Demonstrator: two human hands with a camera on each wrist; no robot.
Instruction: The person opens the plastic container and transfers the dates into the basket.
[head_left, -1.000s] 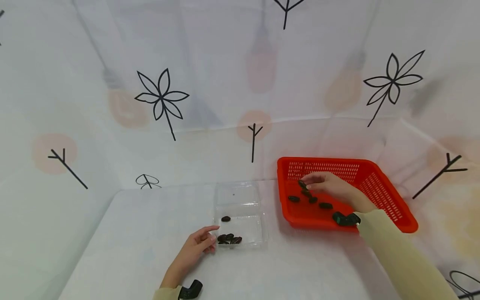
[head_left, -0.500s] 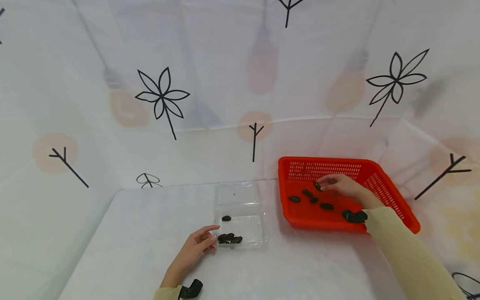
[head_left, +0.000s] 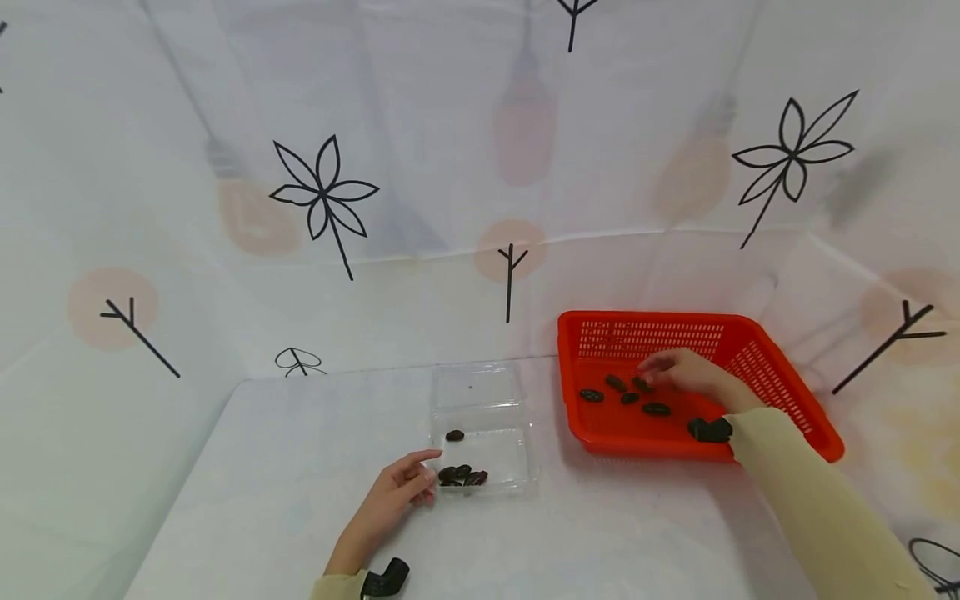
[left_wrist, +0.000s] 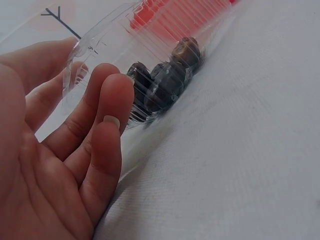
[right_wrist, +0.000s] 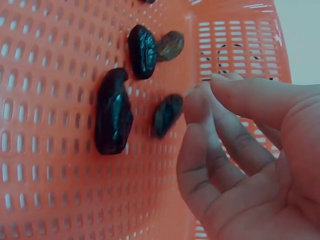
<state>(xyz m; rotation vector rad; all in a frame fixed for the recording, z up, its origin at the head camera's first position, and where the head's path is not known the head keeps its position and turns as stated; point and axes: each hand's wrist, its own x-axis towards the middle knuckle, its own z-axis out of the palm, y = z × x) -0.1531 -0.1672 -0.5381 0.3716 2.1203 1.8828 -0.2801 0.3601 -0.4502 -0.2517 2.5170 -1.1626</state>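
Left hand (head_left: 396, 492) extends its index finger (head_left: 418, 458), right hand (head_left: 688, 374) has loosely bent fingers (right_wrist: 193, 155)

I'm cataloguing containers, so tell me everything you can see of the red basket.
The red basket looks plastic: roughly rectangular, open-topped, rimmed, slotted in floor, far and right walls. It sits upright on the white surface, near the patterned backdrop. Dark, wrinkled pieces lie on its floor. The right grip is inside; contact with the basket is unclear.
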